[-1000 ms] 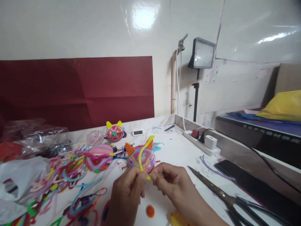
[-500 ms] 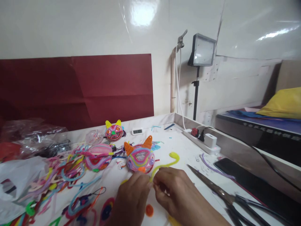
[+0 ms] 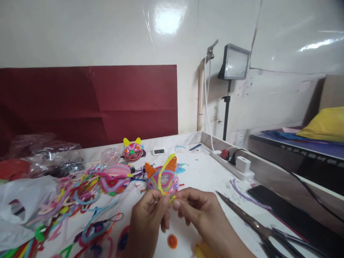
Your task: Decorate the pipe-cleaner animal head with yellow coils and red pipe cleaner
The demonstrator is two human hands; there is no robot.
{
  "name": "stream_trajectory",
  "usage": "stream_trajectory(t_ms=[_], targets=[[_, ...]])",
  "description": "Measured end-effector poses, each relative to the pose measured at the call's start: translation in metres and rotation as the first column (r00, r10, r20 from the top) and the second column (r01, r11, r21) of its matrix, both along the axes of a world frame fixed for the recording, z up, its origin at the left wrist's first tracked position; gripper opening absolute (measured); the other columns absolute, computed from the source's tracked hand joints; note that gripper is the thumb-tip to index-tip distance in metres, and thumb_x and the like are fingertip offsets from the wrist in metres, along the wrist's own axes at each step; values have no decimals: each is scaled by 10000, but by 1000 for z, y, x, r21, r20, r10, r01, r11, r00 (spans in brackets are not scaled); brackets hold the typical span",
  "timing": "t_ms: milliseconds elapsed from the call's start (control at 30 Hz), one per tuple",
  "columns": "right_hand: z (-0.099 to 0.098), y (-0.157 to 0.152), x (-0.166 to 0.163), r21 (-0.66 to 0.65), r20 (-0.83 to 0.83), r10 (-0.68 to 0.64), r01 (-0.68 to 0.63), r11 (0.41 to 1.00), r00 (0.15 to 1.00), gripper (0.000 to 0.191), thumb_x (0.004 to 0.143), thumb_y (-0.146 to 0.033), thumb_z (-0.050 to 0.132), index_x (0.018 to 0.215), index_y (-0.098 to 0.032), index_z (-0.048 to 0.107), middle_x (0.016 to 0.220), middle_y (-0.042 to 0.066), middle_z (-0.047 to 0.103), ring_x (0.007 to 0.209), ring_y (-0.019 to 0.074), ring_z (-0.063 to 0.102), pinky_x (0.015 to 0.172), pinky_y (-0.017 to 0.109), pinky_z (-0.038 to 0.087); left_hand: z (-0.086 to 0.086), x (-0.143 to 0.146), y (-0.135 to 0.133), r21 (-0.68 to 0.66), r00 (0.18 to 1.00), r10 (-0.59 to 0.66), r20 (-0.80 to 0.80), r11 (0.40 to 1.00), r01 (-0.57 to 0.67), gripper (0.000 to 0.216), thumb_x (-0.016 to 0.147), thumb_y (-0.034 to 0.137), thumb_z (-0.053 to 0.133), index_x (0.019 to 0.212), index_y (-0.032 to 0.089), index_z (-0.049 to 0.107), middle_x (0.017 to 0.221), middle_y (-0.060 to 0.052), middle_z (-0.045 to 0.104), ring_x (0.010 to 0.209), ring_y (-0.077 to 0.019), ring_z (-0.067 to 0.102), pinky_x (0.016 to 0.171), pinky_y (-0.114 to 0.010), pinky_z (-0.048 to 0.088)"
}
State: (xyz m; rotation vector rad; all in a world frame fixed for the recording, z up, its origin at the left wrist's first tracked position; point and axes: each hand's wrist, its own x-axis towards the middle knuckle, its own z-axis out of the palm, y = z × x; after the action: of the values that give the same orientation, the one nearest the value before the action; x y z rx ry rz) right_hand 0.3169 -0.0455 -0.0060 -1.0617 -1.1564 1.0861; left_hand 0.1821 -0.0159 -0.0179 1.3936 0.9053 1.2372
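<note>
Between my two hands is a yellow pipe cleaner (image 3: 160,177), its free end curving up and away from my fingers. My left hand (image 3: 149,211) pinches it near its lower part. With thumb and forefinger, my right hand (image 3: 197,208) pinches a short bent end of it just to the right. Right behind my fingers sits a round mask-like craft piece (image 3: 153,183) with orange ears, wound in pink, purple and yellow pipe cleaners. An orange coiled disc (image 3: 172,241) lies on the white table below my hands.
Scissors (image 3: 255,224) lie at my right beside a black phone (image 3: 292,218) and a purple pipe cleaner (image 3: 249,197). A power strip (image 3: 245,175) runs along the table's right edge. Loose pipe cleaners (image 3: 77,200), a pink craft piece (image 3: 115,179) and a plastic bag (image 3: 29,204) crowd the left.
The yellow pipe cleaner's free end has swung from the right side to upright, now in front of the orange-eared piece. My hands have turned, so the fingers show more.
</note>
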Motion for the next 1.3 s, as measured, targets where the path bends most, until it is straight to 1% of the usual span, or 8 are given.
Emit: stream_trajectory(t_ms=[200,400,667,833,933,1100,1200,1300], targets=[[-2,0,0,25,61,-23,21,999,998,484,660,-613,710,667,-134,644,557,-7,515,524,111,411,479,227,332,1,1,-2,16,998,51,-42,999,-51,293,754,423,652,628,184,539,397,71,460,382,-75,385,407,-165,304],[-3,-4,7,86,354,-30,-1,996,935,328,820,-429,576,645,-154,595,572,-30,457,552,112,372,508,239,292,5,0,-6,96,983,107,-148,991,-93,246,765,362,607,590,209,529,417,79,432,399,-90,386,423,-183,294],[-2,-10,12,195,801,-124,-59,979,586,245,876,-225,455,651,-189,546,608,-6,558,535,128,460,513,245,297,-9,-7,2,540,849,224,-479,837,84,246,849,219,508,609,213,564,567,25,550,535,-133,525,537,-216,370],[-7,-7,13,237,900,-187,-82,968,394,189,848,-122,456,711,-179,573,730,51,645,644,181,566,590,274,348,-11,-5,5,529,836,219,-502,843,97,208,826,222,540,618,215,547,576,26,552,536,-135,523,522,-213,365],[-6,-6,14,269,869,-205,-83,959,451,194,862,-126,452,724,-178,577,737,49,643,640,173,565,597,269,362,-4,-4,6,382,883,161,-440,924,22,248,792,278,579,563,215,508,491,46,485,457,-118,452,455,-205,325],[-6,-3,12,245,571,-168,29,969,803,203,880,-300,518,722,-189,581,665,1,573,605,144,506,566,244,369,-3,-5,10,20,981,19,-194,1000,-16,282,769,427,608,617,200,540,419,70,460,371,-83,386,384,-178,291],[-8,1,7,116,330,-80,44,992,941,248,825,-404,598,731,-175,615,624,-20,519,571,128,439,529,241,341,-4,-4,10,-12,997,6,-82,1000,-7,305,757,440,637,625,176,562,410,67,468,366,-67,389,382,-163,297],[-10,3,3,67,198,-33,21,998,980,316,787,-461,638,712,-154,636,591,-27,493,548,116,408,505,237,323,-4,-4,8,-35,999,-19,-43,999,18,331,762,455,642,636,156,577,402,66,469,356,-53,373,373,-152,280]])
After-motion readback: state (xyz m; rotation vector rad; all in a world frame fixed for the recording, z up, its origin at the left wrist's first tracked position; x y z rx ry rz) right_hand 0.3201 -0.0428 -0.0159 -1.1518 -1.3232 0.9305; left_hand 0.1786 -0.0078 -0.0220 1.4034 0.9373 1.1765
